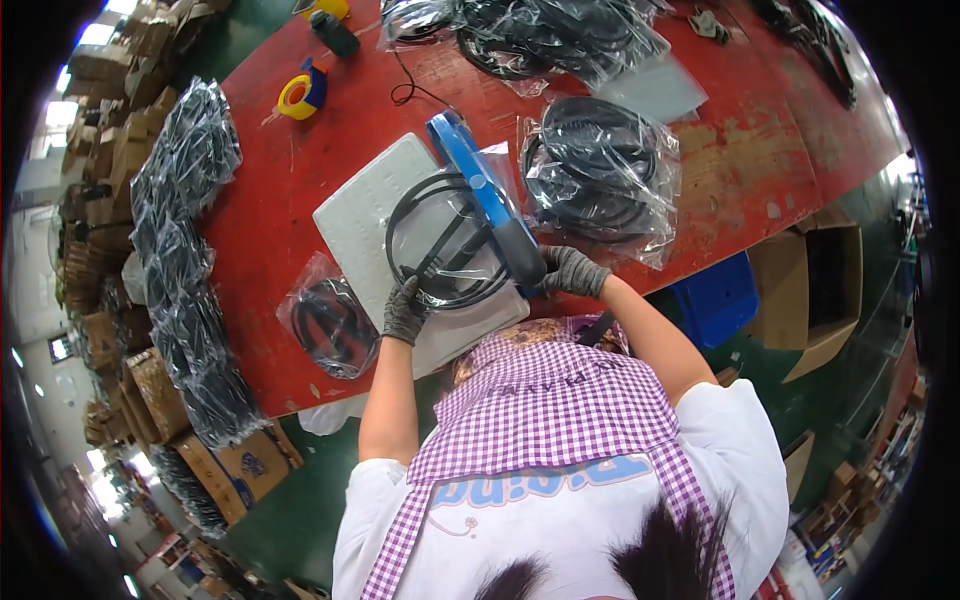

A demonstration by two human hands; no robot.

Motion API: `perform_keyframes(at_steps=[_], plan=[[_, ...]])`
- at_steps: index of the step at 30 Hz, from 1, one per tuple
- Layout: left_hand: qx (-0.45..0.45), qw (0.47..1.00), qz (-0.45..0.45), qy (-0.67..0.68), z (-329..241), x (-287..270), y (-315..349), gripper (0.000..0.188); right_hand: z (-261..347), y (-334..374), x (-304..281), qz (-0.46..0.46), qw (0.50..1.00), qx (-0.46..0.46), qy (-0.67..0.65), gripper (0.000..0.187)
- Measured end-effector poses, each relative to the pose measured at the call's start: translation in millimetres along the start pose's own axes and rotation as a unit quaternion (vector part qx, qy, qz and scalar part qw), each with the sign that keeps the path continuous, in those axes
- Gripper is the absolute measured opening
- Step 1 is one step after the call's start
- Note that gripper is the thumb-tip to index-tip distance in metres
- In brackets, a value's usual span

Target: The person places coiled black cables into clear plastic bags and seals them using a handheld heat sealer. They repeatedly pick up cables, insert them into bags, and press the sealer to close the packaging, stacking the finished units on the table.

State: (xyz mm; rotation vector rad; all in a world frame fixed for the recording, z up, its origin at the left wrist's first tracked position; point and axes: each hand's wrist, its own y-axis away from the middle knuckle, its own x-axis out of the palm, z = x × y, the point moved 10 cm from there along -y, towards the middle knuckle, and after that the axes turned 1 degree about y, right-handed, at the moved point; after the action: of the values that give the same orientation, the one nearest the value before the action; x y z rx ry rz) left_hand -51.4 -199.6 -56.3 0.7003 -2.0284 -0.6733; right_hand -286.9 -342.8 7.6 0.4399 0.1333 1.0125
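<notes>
A coiled black cable (398, 222) in a clear plastic bag lies on a white foam slab (350, 205) in front of me. My left hand (403, 312), in a grey knit glove, pinches the near left edge of the coil and bag. Across the bag's right side runs a blue hand-held bag sealer (478, 180) with a black handle end pointing toward me. My right hand (577, 272), gloved alike, is closed at that handle end; some of its fingers are hidden behind it.
Bagged cables lie right (600, 165), left (335, 325) and in a far heap (560, 35). More bags line the red table's (270, 220) left edge. A tape roll (300, 95) sits far left. Below the right edge stand a blue bin (718, 300) and an open carton (785, 290).
</notes>
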Motion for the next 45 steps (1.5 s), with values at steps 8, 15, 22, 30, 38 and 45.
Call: perform_keyframes(at_steps=[8, 15, 22, 30, 38, 45], plan=[[-0.001, 0.999, -0.027, -0.033, 5.1, -2.2, -7.5, 0.023, -32.4, 24.2, -72.3, 0.008, 0.868, 0.142, 0.476, 0.038], [0.002, 1.0, -0.018, -0.012, 3.7, -3.2, -9.6, 0.022, -6.3, -53.7, -120.0, -0.235, 0.932, 0.106, 0.254, 0.058], [0.049, 0.999, -0.017, 0.001, -4.2, -24.4, -3.6, 0.03, 22.9, -196.3, -92.0, -0.061, 0.931, 0.117, 0.339, 0.048], [0.087, 0.992, -0.057, 0.069, -19.0, -15.9, 2.0, 0.021, 86.5, -144.4, -127.7, -0.336, 0.92, 0.02, 0.203, 0.042], [0.123, 0.987, -0.064, 0.08, -30.8, -27.6, 3.6, 0.027, 122.8, -8.6, 33.9, -0.174, 0.804, -0.071, 0.564, 0.064], [0.122, 0.985, -0.117, 0.048, -27.6, -40.7, 3.6, 0.027, 81.9, 7.1, 43.7, -0.259, 0.778, -0.272, 0.504, 0.054]])
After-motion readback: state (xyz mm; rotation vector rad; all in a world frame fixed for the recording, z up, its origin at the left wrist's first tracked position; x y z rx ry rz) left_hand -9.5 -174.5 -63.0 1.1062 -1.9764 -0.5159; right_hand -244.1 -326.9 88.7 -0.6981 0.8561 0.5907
